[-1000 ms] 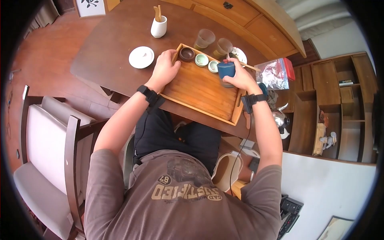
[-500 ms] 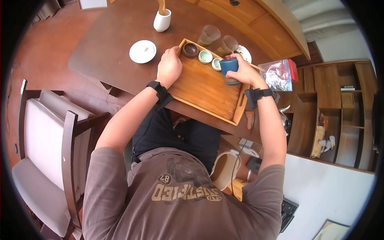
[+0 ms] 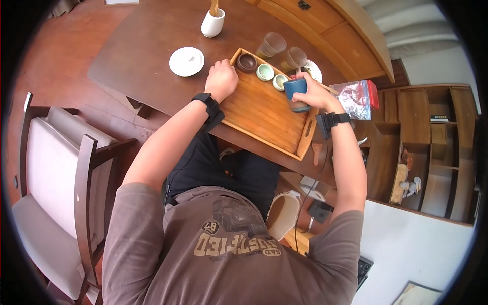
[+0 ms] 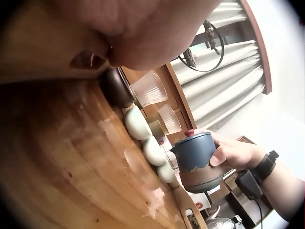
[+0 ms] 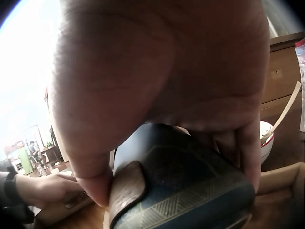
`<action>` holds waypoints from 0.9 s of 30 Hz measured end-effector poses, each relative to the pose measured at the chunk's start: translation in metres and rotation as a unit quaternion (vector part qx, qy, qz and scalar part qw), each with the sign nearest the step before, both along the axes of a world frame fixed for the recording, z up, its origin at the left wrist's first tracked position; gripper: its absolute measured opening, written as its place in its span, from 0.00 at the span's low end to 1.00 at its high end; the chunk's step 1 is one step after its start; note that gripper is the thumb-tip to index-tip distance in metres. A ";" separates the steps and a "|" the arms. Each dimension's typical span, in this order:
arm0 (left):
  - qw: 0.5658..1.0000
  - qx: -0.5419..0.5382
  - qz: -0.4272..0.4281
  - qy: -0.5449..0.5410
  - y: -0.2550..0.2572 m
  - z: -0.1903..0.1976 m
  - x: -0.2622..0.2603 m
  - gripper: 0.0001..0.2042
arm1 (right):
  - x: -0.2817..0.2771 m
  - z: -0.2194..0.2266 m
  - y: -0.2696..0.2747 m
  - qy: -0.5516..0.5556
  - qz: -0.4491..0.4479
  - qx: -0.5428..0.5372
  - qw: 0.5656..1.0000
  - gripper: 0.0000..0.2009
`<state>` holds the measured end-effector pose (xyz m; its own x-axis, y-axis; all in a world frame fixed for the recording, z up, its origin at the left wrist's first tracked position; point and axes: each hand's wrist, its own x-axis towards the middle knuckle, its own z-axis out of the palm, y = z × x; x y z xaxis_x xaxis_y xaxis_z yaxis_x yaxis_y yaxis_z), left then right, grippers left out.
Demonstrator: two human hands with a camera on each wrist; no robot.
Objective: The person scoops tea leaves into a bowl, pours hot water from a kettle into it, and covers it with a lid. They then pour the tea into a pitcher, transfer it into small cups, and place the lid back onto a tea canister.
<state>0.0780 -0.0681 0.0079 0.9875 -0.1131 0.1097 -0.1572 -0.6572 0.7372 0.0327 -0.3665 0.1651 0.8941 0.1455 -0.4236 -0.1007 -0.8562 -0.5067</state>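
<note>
Along the far side of a wooden tray (image 3: pixel 264 114) stand a dark brown cup (image 3: pixel 246 62) and pale green cups (image 3: pixel 265 72); the left wrist view shows three pale ones. The left hand (image 3: pixel 222 80) grips the tray's left end, its fingers curled over the rim. Held above the right part of the tray is a blue-and-brown pot (image 3: pixel 296 94) with a red lid knob (image 4: pixel 189 133). The right hand (image 3: pixel 314 94) is wrapped round it, thumb on the near side, the pot leaning slightly towards the cups. In the head view, pot and hand hide the rightmost cup.
Two clear glasses (image 3: pixel 273 44) stand behind the tray. A white lidded dish (image 3: pixel 186 61) and a white holder with wooden tools (image 3: pixel 212 23) are to its left and back. On the right lie a plastic bag (image 3: pixel 354 99) and a wooden tool (image 3: pixel 316 154). A chair (image 3: pixel 51 193) stands at left.
The head view has shifted slightly. The pot, still in the right hand, leans a little more to the left. The left hand stays at the tray's left end.
</note>
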 end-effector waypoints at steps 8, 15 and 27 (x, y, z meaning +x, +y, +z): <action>0.997 -0.051 0.025 0.042 0.005 0.017 -0.008 0.20 | 0.014 0.008 0.002 -0.029 0.007 0.001 1.000 0.40; 0.995 -0.051 0.030 0.077 0.005 0.029 -0.010 0.28 | 0.019 0.007 -0.004 -0.006 -0.001 -0.027 1.000 0.41; 0.997 -0.037 0.033 0.067 0.004 0.030 -0.011 0.29 | 0.019 0.017 0.009 0.011 0.005 -0.033 0.999 0.40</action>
